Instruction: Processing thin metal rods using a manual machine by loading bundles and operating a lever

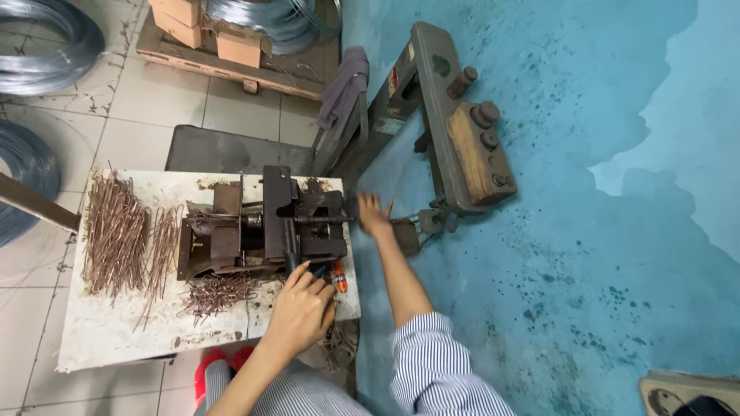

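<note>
Left hand (299, 312) curled over an orange-handled tool (338, 275) at the jig's (262, 223) 5 o'clock, near the desk (116, 331) edge; whether clamped on it, cannot tell. Right hand (372, 213) spread open at the lever (320, 219) end, at 3 o'clock, touching nothing clearly. Probably heavy, rigid steel; best gripped far out on the lever, clear of the stiff, springy wire bits (220, 293).

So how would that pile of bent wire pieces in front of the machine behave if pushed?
The wire pieces look thin and tangled, so they would probably drag along as a clump rather than slide singly. Each seems light, though likely stiff, being metal. Loose ends on the white table might snag or scatter.
</note>
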